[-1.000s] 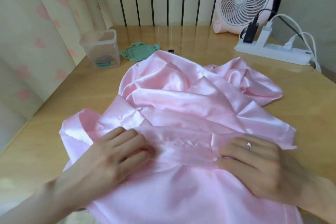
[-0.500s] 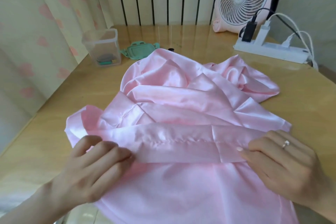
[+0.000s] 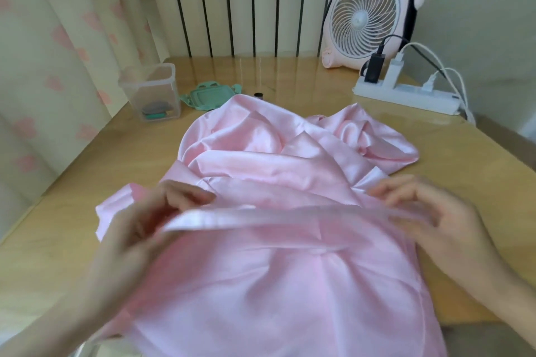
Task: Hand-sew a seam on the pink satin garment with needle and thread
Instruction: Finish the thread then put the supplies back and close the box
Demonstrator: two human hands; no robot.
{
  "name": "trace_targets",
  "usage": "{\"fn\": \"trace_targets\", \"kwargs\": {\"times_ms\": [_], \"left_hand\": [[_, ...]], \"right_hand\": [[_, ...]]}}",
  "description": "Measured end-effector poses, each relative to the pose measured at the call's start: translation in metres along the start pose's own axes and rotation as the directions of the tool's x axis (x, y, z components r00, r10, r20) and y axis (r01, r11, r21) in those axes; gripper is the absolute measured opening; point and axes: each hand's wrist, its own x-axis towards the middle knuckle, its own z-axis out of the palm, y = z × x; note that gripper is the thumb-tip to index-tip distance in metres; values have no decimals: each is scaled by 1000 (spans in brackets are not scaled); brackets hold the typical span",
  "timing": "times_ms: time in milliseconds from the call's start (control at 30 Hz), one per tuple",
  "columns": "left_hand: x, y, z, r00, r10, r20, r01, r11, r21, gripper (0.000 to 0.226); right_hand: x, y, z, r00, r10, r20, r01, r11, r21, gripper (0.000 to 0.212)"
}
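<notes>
left hand point(image 3: 139, 229): fingers curled, gripping folded band's left end | right hand point(image 3: 435, 220): blurred, pinching right end | pink satin garment point(image 3: 261, 284): heaped mid-table point(image 3: 478, 182) | clear box point(image 3: 150, 93): far-left corner

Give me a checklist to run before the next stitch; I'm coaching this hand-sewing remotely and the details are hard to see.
1. The left hand pinches the folded band of the pink satin garment: ok.
2. The right hand grips the band's other end: cannot tell, motion blur.
3. The band is lifted and stretched between both hands: ok.
4. The needle and thread are in the fingers: cannot tell, neither is visible.
5. The garment lies apart from the power strip: ok.
</notes>
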Motion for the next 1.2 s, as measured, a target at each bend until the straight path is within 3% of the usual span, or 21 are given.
{"fn": "trace_targets", "kwargs": {"times_ms": [67,167,233,300,333,400,500,567,633,700,767,833,900,967,1033,1100,1167,1200], "left_hand": [[18,4,7,976,-198,-89,180,968,-174,6],[41,-1,12,922,-374,-101,340,906,-252,17],[52,-6,12,910,-403,-97,375,900,-223,35],[59,-8,9,911,-400,-98,376,905,-199,52],[62,-10,7,901,-416,-123,390,901,-191,53],[68,-14,6,898,-405,-171,380,911,-163,47],[77,-16,5,941,-261,-215,290,950,118,39],[81,-16,4,955,-168,-245,238,926,294,35],[87,-18,3,965,-131,-227,208,911,357,35],[94,-23,0,966,-189,-174,234,927,293,33],[106,-22,-5,947,-277,-164,298,947,118,43],[118,-16,-11,950,-265,-165,279,958,65,44],[124,-11,-12,959,-251,-133,258,965,38,32],[126,-10,-10,935,-329,-133,309,939,-152,22],[126,-14,-6,915,-381,-130,343,908,-240,19],[126,-23,-3,908,-401,-118,371,903,-216,22],[127,-32,-6,898,-439,-40,433,896,-99,25],[128,-37,-8,889,-459,-7,459,888,34,29]], "right_hand": [[17,-3,-1,984,174,-37,-164,967,194,19],[42,-3,-10,933,357,47,-358,904,232,9],[52,4,-12,927,365,85,-374,912,167,42],[57,7,-11,936,352,31,-353,931,95,77],[58,8,-9,938,346,19,-346,934,87,86],[63,10,-7,934,356,-1,-351,921,166,72],[71,16,-5,932,360,-26,-341,902,264,32],[78,21,-3,940,333,-71,-314,929,195,31],[84,24,-2,949,300,-94,-283,946,156,37],[93,26,-3,960,247,-135,-234,967,100,39],[103,31,-2,970,184,-158,-181,983,36,39],[115,30,0,976,172,-133,-172,985,14,34],[124,33,-1,959,249,-139,-227,961,155,24],[132,36,-4,915,370,-163,-308,899,311,20],[137,42,-5,892,431,-135,-363,862,353,21],[137,50,-4,896,430,-113,-388,880,272,19],[133,57,-8,930,334,-152,-344,938,-43,24],[133,58,-10,948,291,-127,-314,916,-250,30]]}}
